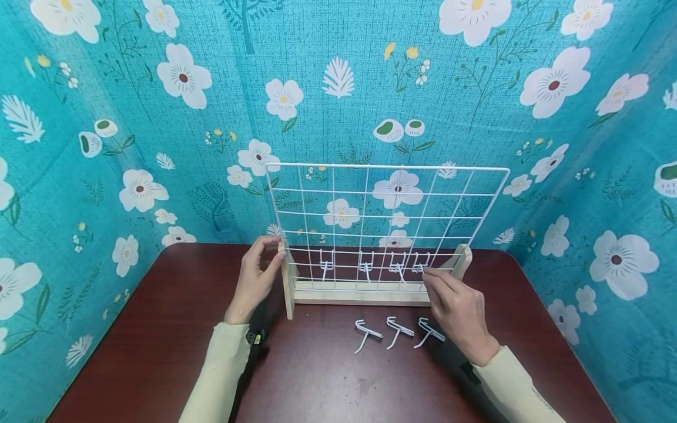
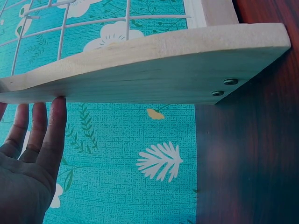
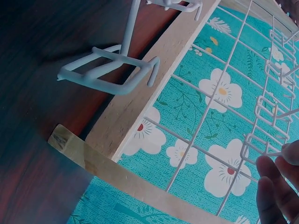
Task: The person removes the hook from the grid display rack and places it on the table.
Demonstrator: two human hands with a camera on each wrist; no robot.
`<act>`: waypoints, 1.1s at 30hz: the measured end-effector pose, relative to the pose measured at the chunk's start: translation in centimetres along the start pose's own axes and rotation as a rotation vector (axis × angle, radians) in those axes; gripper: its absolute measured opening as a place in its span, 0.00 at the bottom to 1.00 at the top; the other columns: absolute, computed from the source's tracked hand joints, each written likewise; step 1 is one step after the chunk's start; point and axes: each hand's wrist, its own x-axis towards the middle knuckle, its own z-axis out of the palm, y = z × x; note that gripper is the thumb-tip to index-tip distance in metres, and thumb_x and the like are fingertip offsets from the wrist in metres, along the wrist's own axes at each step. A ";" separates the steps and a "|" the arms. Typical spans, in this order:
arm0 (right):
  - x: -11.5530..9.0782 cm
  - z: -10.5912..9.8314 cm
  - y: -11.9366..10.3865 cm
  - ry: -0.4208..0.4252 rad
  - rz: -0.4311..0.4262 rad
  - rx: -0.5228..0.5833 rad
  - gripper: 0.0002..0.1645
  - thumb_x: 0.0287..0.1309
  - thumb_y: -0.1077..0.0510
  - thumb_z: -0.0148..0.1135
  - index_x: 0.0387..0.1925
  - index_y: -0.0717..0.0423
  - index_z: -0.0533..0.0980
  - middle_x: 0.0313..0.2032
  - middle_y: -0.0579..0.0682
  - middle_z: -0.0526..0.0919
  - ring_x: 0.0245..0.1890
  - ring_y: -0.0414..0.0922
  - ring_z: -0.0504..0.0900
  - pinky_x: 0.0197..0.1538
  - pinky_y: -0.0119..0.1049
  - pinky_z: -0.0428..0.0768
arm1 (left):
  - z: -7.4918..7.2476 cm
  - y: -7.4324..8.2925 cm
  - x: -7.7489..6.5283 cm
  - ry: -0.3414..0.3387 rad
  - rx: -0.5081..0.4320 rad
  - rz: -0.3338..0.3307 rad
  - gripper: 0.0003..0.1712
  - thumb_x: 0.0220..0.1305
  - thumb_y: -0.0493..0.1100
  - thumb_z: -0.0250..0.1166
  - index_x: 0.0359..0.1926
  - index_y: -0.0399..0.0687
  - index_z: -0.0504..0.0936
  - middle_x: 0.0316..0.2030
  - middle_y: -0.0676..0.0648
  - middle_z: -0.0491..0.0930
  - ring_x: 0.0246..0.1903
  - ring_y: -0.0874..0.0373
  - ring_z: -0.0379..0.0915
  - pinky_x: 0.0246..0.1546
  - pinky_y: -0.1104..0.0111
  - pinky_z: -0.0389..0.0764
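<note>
A white wire grid panel point(image 1: 388, 166) stands upright in a wooden base point(image 1: 365, 295). With thumb and fingers, my left hand point(image 1: 252, 283) holds the upper part of the left wooden side piece point(image 1: 287, 288). In the left wrist view, straight fingertips point(image 2: 58, 112) touch its outer face. My right hand point(image 1: 461, 308) pinches the rightmost white wire hook point(image 3: 252, 151) at its prong, against the grid's lower rows. To its left, three more hooks hang in a row on the grid, among them a leftmost hook point(image 1: 327, 265).
Three loose white hooks lie on the dark red table point(image 1: 328, 376) in front of the base, the nearest to my right hand being the right loose hook point(image 1: 435, 333). A right wooden side piece point(image 1: 462, 261) stands beside that hand. Blue floral cloth point(image 1: 338, 129) surrounds the table's back and sides.
</note>
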 end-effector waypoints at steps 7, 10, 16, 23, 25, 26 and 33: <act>-0.1 0.0 -0.1 0.002 0.002 0.011 0.19 0.51 0.64 0.78 0.47 0.58 0.87 0.45 0.56 0.92 0.37 0.54 0.92 0.34 0.48 0.88 | 0.0 0.0 -0.1 -0.003 -0.008 -0.012 0.17 0.73 0.38 0.66 0.60 0.40 0.79 0.53 0.40 0.84 0.47 0.64 0.82 0.41 0.76 0.84; -0.2 0.0 0.0 -0.001 0.006 0.016 0.18 0.52 0.64 0.77 0.47 0.58 0.88 0.45 0.56 0.92 0.38 0.53 0.92 0.36 0.47 0.88 | 0.0 0.0 -0.2 -0.004 -0.012 -0.013 0.17 0.73 0.37 0.66 0.60 0.39 0.79 0.54 0.40 0.83 0.47 0.64 0.82 0.41 0.80 0.82; -0.2 -0.1 0.0 -0.006 0.022 0.033 0.15 0.59 0.62 0.73 0.49 0.57 0.87 0.46 0.56 0.92 0.41 0.52 0.92 0.41 0.46 0.88 | 0.0 0.0 -0.1 -0.005 -0.015 -0.012 0.18 0.73 0.35 0.65 0.60 0.39 0.79 0.54 0.40 0.83 0.48 0.61 0.82 0.41 0.81 0.82; 0.2 -0.3 -0.2 0.049 0.042 0.078 0.18 0.54 0.66 0.76 0.48 0.58 0.87 0.43 0.55 0.92 0.40 0.50 0.92 0.43 0.45 0.86 | 0.1 -0.1 -0.1 -0.007 -0.009 -0.010 0.19 0.72 0.35 0.66 0.61 0.36 0.79 0.54 0.40 0.83 0.48 0.58 0.82 0.41 0.81 0.81; 0.4 -0.2 -0.2 0.065 0.040 0.081 0.17 0.54 0.66 0.76 0.47 0.58 0.87 0.43 0.55 0.92 0.39 0.50 0.92 0.42 0.45 0.86 | 0.1 -0.1 0.0 -0.006 -0.007 -0.011 0.19 0.72 0.36 0.66 0.61 0.35 0.78 0.53 0.40 0.83 0.49 0.58 0.82 0.41 0.81 0.81; 0.5 -0.2 -0.1 0.078 0.037 0.087 0.17 0.53 0.67 0.76 0.47 0.58 0.88 0.42 0.55 0.92 0.39 0.50 0.92 0.41 0.45 0.86 | 0.0 -0.1 0.0 -0.005 -0.003 -0.011 0.19 0.72 0.35 0.66 0.61 0.35 0.78 0.53 0.40 0.83 0.49 0.58 0.81 0.41 0.81 0.82; 1.3 -0.2 0.1 0.107 0.019 0.078 0.16 0.54 0.68 0.75 0.46 0.59 0.88 0.42 0.56 0.92 0.39 0.51 0.92 0.41 0.47 0.86 | -0.1 -0.2 0.2 -0.004 0.024 0.003 0.18 0.72 0.35 0.66 0.60 0.39 0.79 0.52 0.39 0.83 0.48 0.62 0.81 0.40 0.72 0.85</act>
